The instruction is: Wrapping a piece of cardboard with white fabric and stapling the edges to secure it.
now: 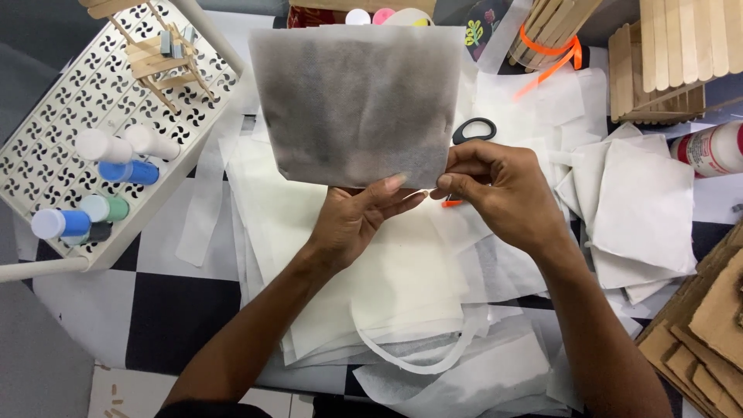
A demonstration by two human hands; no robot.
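Both hands hold up a thin, translucent grey-white sheet of fabric (356,101) by its lower edge. My left hand (360,217) pinches that edge from below with thumb and fingers. My right hand (495,190) grips the lower right corner, and a small orange piece (452,203) shows just under its fingertips. Behind the right hand lie black-handled scissors (474,129), mostly hidden by the sheet. Beneath both hands lies a pile of white fabric sheets (387,286) with a cut curved strip (418,356) on top.
A white perforated tray (70,139) at left holds several paint bottles (124,159) and a craft-stick frame (166,58). Craft-stick structures (665,62) and an orange ribbon (549,58) stand at back right, with a glue bottle (712,149), white squares (642,201) and cardboard pieces (704,333).
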